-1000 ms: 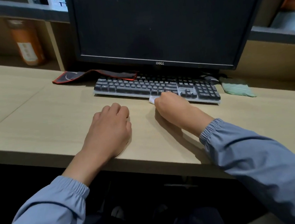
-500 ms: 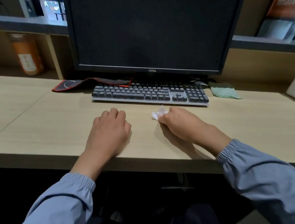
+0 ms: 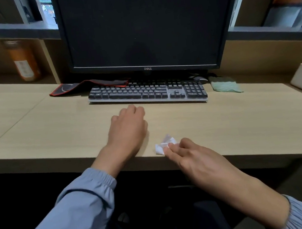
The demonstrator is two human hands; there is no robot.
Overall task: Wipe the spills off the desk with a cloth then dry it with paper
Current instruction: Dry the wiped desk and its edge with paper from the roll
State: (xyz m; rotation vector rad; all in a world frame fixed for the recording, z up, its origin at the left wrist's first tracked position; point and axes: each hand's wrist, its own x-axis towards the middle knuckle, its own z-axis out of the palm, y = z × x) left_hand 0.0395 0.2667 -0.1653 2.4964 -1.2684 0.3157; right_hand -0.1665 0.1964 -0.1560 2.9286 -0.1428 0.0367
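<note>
The wad of paper (image 3: 164,144), small, white and crumpled, lies on the worktop (image 3: 242,122) right at its near edge, a little right of centre. The right hand (image 3: 195,158) pinches it lightly with the tips of its fingers (image 3: 171,146), while the palm and wrist hang off the near edge. Just to the left, the left hand (image 3: 129,128) rests knuckles-up on the worktop with its fingers loosely bent, and nothing shows in it. The green cloth (image 3: 224,86) lies well apart at the far right, just beside the right end of the keyboard (image 3: 147,93), so the drying step looks to be in hand. No wet patch can be made out on the wood. The main risk is the edge. The grip is only a fingertip pinch, and one more pull nearward could carry the paper off the worktop and drop it into the dark space below. So small a wad may also soak through quickly and smear instead of drying. A stroke toward the far side could push leftover moisture under the keyboard, which sits in front of the monitor (image 3: 145,25).
</note>
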